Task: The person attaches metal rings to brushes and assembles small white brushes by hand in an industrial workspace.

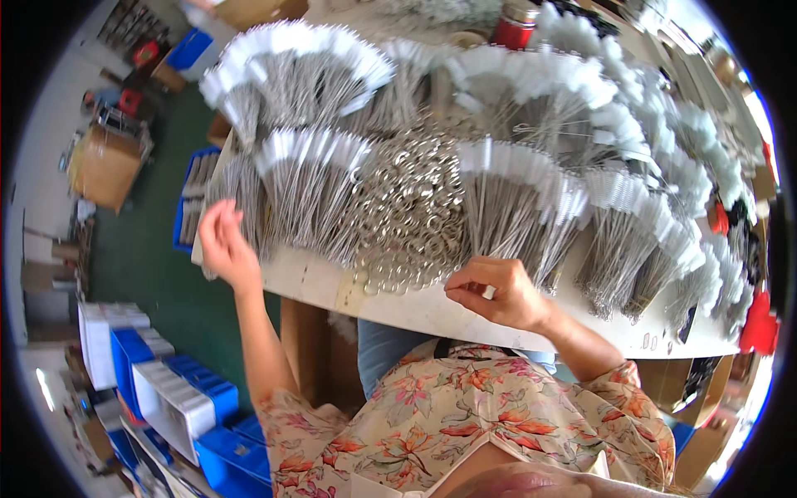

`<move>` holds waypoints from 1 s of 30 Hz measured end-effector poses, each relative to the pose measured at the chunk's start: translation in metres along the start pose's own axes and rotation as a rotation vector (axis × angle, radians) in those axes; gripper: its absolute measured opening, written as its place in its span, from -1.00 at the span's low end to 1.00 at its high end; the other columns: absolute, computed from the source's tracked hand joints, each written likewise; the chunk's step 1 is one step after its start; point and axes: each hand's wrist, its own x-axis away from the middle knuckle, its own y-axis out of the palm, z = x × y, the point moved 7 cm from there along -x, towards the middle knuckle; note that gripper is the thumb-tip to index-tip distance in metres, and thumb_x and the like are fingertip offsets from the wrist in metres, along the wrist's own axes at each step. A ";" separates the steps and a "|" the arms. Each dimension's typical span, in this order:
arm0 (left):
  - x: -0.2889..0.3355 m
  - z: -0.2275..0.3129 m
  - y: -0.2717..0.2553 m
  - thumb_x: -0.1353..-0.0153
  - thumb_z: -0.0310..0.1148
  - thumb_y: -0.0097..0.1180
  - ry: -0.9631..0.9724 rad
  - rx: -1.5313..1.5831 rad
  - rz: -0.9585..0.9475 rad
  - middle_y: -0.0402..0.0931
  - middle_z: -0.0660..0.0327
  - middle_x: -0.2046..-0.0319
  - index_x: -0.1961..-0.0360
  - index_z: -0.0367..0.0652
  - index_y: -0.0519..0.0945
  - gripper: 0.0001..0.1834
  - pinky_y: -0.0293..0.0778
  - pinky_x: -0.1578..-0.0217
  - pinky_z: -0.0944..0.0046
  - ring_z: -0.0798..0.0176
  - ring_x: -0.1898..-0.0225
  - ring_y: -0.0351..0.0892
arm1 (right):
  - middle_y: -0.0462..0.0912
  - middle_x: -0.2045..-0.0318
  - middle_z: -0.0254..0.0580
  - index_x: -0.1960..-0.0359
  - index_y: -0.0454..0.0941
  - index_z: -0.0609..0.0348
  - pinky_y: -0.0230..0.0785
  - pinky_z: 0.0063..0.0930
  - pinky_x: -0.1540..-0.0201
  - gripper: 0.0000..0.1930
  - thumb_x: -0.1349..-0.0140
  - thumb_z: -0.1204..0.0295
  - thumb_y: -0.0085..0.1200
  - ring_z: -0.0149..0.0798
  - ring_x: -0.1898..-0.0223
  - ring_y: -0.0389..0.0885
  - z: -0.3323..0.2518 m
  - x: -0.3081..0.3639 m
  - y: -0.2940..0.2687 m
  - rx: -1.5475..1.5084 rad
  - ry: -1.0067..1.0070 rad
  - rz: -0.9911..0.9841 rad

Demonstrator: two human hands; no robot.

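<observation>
Many thin brushes with twisted wire stems and white bristle heads stand in fanned bundles on the table. Beside the leftmost bundle (241, 195), close to the table's left edge, is my left hand (226, 245). Its fingers are loosely bent and apart, and I see nothing held in them. A heap of silvery metal rings (411, 203) lies in the middle, between two rows of brushes. My right hand (502, 290) is at the heap's near right side, thumb and fingers pinched together. Whatever is between those fingertips is too small to make out. More brushes (519, 195) stand just beyond it.
The pale table (398, 311) curves across in front of me. A red lidded jar (515, 29) stands at its far side. Blue and white crates (178, 398) are stacked on the floor at lower left. A cardboard box (108, 166) sits farther off, past the green floor (174, 274).
</observation>
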 end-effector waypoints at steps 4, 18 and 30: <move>-0.093 -0.012 0.155 -0.23 -0.40 -0.02 -0.045 0.059 -0.481 0.55 0.15 0.32 0.24 -0.30 0.50 -0.82 0.46 0.27 0.36 0.33 0.32 0.55 | 0.58 0.50 -0.19 0.40 0.57 0.26 0.42 -0.51 0.47 -0.92 -0.05 0.55 0.12 -0.33 0.51 0.56 -0.040 -0.013 -0.051 0.034 -0.005 -0.105; -0.146 -0.076 0.250 -0.11 -0.29 0.06 0.118 -0.763 -0.543 0.59 0.16 0.44 0.36 -0.15 0.52 -0.84 0.45 0.35 0.19 0.09 0.39 0.58 | 0.60 0.54 -0.07 0.40 0.57 0.14 0.44 -0.25 0.33 -0.84 -0.07 0.38 -0.04 0.00 0.47 0.58 0.095 -0.195 -0.164 0.673 0.021 0.309; -0.065 -0.055 0.356 0.03 -0.22 0.17 0.164 -0.594 -0.925 0.56 0.03 0.64 0.61 -0.25 0.61 -0.73 0.40 0.49 0.18 0.14 0.55 0.58 | 0.62 0.34 -0.14 0.38 0.61 -0.03 0.46 -0.19 0.25 -0.81 -0.03 0.30 -0.03 -0.05 0.29 0.60 0.134 -0.218 -0.166 0.716 0.306 0.456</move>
